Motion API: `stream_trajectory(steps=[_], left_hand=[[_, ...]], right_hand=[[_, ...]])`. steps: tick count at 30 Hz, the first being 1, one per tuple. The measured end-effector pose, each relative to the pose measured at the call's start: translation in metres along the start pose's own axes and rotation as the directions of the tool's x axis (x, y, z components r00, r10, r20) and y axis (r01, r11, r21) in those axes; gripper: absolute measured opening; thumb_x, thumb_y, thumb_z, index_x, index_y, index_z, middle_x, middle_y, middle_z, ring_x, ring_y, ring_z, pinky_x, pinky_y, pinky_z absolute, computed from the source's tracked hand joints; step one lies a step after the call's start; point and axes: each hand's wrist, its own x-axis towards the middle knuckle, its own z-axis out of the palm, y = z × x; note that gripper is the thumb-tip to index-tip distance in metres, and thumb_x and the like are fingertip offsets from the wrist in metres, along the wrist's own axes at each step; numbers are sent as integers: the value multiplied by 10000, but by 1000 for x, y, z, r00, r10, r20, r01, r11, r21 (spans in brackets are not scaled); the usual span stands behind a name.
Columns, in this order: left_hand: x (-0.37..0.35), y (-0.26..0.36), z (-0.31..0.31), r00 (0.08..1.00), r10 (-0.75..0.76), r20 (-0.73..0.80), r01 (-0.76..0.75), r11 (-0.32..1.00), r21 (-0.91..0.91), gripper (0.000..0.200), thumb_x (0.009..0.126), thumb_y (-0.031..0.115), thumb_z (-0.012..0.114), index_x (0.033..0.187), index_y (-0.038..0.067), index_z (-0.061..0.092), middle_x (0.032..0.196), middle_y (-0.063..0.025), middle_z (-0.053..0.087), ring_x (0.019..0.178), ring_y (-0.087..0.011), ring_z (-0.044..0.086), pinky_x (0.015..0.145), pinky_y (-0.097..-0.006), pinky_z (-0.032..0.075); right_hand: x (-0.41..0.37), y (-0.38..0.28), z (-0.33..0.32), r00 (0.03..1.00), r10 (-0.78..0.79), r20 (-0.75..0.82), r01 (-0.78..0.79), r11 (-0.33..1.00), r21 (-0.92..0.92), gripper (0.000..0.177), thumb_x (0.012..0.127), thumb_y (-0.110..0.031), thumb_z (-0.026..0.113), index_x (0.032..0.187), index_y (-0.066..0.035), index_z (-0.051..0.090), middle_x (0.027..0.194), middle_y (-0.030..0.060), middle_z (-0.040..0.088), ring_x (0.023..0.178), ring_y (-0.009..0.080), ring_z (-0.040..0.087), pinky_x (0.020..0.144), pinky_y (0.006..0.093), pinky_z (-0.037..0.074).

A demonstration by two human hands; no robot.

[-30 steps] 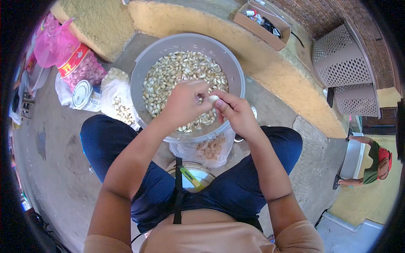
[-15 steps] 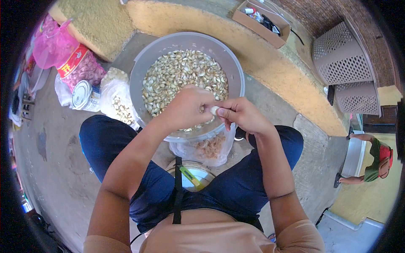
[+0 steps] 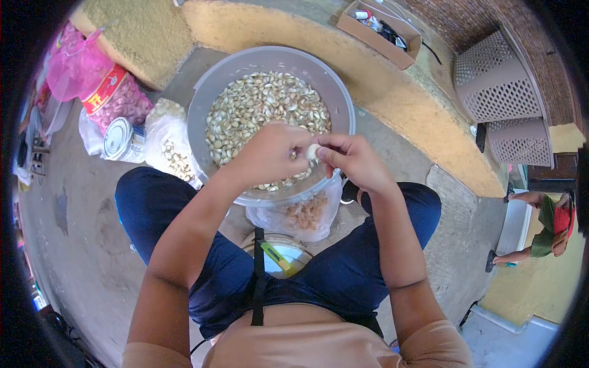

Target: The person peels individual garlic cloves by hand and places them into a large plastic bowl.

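A pale garlic clove is pinched between the thumb and fingers of my right hand, over the near side of a wide grey basin. Close beside the clove, my left hand is closed with its fingers curled in. What those fingers grip, if anything, is hidden. Many garlic cloves cover the bottom of the basin, below both hands. Just in front of my lap, a clear plastic bag holds brownish papery skins.
Left of the basin stand a bag of cloves, a metal can and a pink net sack. A yellow-green cutter lies on a round lid between my legs. A low wall curves behind; a person is at right.
My right hand has shifted slightly, and more of the pale clove now shows between its fingers. My left hand stays nearly in place. The person at right has changed posture.
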Motion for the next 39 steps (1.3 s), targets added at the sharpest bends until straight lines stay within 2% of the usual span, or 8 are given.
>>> stream_trajectory(steps=[8,12,18,21,26,32,35,39], left_hand=[[0,1,2,998,40,48,-39,999,-19,106,623,117,534,608,25,483,560,-95,476,540,-265,491,532,-347,376],[0,6,-6,982,-169,86,183,964,-192,77,641,86,547,639,18,511,556,-87,479,518,-187,492,529,-299,385],[-3,-7,5,949,-296,105,310,826,-472,129,731,135,584,724,9,557,605,-56,523,572,-93,482,532,-255,391],[-3,-6,4,971,-227,71,238,922,-306,165,749,171,591,755,7,568,631,-57,542,584,-104,493,544,-251,402],[-3,-5,5,969,-246,26,241,917,-319,138,724,140,594,739,5,573,609,-62,539,561,-111,496,522,-261,395],[-3,-9,3,971,-238,8,231,932,-281,115,699,113,591,689,3,556,584,-74,529,535,-127,494,503,-270,387],[-3,-11,4,977,-215,1,207,937,-281,122,697,114,592,668,4,550,572,-75,520,524,-132,486,498,-270,384],[-1,-8,2,972,-234,3,226,936,-271,133,694,119,597,653,3,549,559,-70,506,515,-122,468,488,-265,375]], right_hand=[[2,2,-10,988,7,152,11,993,-122,214,815,-121,533,978,11,576,716,40,583,535,85,516,509,224,450],[0,-3,-8,993,16,116,-19,1000,22,215,822,-129,524,980,7,582,729,32,581,550,81,510,514,225,451],[7,14,-5,999,49,5,-47,926,375,222,828,-138,518,983,10,578,692,20,556,544,71,466,518,225,449],[7,12,-6,998,67,1,-62,913,403,228,829,-140,518,991,10,573,674,12,538,545,73,459,518,230,445],[9,12,-4,997,74,-29,-55,905,421,253,812,-152,551,1006,10,563,713,25,554,557,74,466,511,221,429],[11,17,9,988,-7,-154,10,1000,14,330,743,-192,650,982,16,562,701,15,573,581,61,499,509,207,415],[11,17,7,994,-18,-106,24,998,52,327,736,-191,656,966,22,564,674,7,572,575,58,505,511,211,421],[11,16,6,994,-44,-100,33,994,-104,300,748,-154,623,977,29,561,695,19,581,584,57,506,514,207,423]])
